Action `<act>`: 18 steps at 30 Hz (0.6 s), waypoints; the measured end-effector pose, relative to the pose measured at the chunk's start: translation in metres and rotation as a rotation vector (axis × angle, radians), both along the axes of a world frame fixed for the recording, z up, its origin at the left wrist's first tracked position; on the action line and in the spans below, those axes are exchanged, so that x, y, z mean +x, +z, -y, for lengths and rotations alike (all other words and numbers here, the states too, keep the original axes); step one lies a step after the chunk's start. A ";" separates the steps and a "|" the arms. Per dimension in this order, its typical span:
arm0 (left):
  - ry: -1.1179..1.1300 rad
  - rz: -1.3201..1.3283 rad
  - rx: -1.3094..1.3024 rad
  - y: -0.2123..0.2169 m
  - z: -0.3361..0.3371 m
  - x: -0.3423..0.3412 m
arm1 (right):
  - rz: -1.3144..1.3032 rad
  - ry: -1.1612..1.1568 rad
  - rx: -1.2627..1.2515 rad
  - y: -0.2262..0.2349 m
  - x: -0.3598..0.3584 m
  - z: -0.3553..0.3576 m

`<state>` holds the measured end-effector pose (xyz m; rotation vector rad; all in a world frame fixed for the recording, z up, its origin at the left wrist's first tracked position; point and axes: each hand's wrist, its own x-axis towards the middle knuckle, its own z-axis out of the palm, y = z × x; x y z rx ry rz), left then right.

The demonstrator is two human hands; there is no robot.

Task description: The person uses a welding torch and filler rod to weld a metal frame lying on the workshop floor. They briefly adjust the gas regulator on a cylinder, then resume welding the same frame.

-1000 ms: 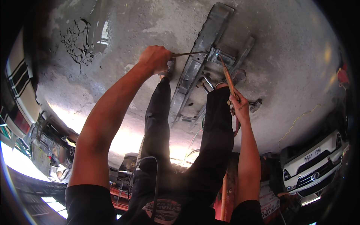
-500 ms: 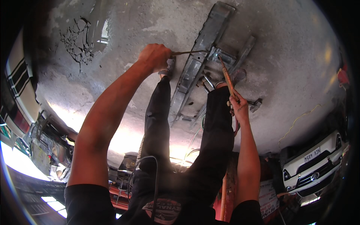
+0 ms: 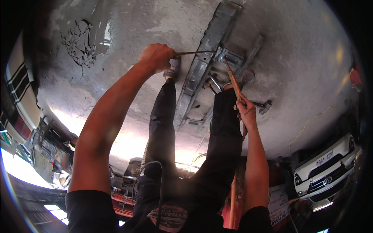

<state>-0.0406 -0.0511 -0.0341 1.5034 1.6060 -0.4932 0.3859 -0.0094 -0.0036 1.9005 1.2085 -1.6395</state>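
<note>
My left hand [image 3: 158,57] is closed around one end of a thin brown metal rod [image 3: 191,53]. The rod's far end reaches over a long grey steel rail [image 3: 199,64] on the floor, close to a small bracket [image 3: 233,59] at the rail's right side. Wrapped in my right hand [image 3: 248,112] is a brass-coloured gas torch [image 3: 234,79], its narrow tip at the bracket with a small bluish glow there. Whether rod or torch tip touches the metal is too small to tell.
My feet stand on either side of the rail. A hammer [image 3: 265,107] lies right of my right foot. Shiny metal tubes [image 3: 213,83] lie by that foot. Cracked concrete [image 3: 79,44] shows far left, a yellow cord [image 3: 311,126] right, and a white car [image 3: 324,169] at lower right.
Both hands keep their holds and shift very slightly left in the picture, along with the scene. The glow at the torch tip looks fainter now.
</note>
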 end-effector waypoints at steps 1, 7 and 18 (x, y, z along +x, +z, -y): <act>-0.001 0.003 0.010 0.000 0.000 0.000 | 0.001 0.003 -0.001 -0.001 0.001 0.001; 0.027 0.003 -0.007 0.002 -0.002 0.000 | 0.007 0.021 0.004 -0.001 0.001 0.003; 0.033 0.016 0.014 0.006 -0.003 -0.001 | -0.006 0.034 -0.008 -0.004 0.008 0.004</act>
